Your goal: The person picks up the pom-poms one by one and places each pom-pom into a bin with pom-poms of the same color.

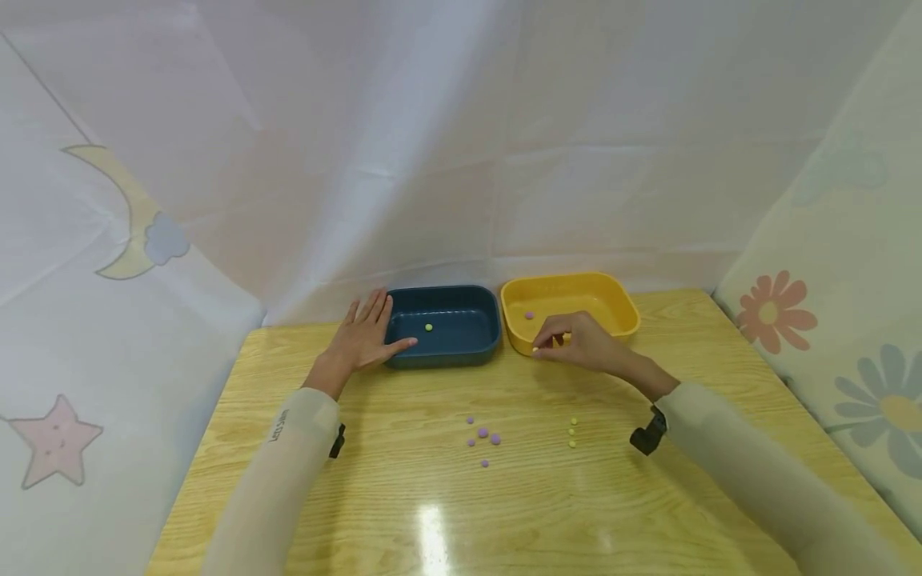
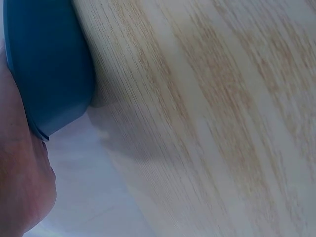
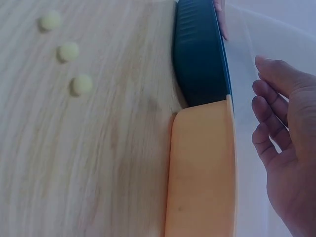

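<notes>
In the head view my left hand (image 1: pixel 363 336) lies with its fingers spread over the left end of the dark blue tray (image 1: pixel 442 360), thumb across the near corner. One yellow ball (image 1: pixel 428 327) is inside that tray. My right hand (image 1: pixel 579 344) is over the near left side of the yellow tray (image 1: pixel 627 308), pinching a small pale yellow ball (image 1: pixel 535 350) between thumb and fingertips. Inside the yellow tray a purple ball (image 1: pixel 529 315) lies at the left. In the right wrist view the curled fingers (image 3: pixel 269 111) hide the pinched ball.
Several purple balls (image 1: pixel 483 433) lie scattered mid-table, with three yellow balls (image 1: pixel 572 432) in a row to their right. The two trays stand side by side at the back of the wooden table (image 1: pixel 389 496). White patterned cloth (image 1: pixel 432 160) hangs behind and at both sides.
</notes>
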`<state>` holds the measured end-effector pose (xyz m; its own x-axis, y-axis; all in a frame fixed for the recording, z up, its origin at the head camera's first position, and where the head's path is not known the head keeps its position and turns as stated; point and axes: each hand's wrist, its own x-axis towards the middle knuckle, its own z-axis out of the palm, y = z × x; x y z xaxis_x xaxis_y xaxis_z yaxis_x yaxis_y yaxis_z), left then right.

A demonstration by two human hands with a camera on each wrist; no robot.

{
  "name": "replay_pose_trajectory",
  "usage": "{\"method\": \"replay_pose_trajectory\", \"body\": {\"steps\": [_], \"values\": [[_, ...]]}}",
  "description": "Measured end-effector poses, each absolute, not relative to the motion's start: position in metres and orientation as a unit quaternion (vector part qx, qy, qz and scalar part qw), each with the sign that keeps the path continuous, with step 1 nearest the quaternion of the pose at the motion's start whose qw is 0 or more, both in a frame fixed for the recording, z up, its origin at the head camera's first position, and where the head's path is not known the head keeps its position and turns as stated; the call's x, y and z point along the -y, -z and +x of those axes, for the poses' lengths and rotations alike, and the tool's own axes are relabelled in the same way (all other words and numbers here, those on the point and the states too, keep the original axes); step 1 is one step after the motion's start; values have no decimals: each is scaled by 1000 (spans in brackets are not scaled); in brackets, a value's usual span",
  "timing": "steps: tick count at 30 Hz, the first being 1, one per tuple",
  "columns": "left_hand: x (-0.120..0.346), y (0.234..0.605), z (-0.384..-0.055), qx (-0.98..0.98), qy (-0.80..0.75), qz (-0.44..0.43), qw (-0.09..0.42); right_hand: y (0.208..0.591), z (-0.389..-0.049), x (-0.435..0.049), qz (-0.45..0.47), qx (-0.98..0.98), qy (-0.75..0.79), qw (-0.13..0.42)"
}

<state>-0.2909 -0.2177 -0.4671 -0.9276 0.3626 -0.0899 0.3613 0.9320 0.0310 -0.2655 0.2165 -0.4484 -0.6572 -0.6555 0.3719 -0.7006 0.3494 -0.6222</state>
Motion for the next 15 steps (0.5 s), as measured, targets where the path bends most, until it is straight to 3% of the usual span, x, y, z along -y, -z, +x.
{"method": "replay_pose_trajectory", "body": {"steps": [15], "values": [[218,476,-298,-982,-21,176,61,439,-300,-186,362,848,-383,50]]}}
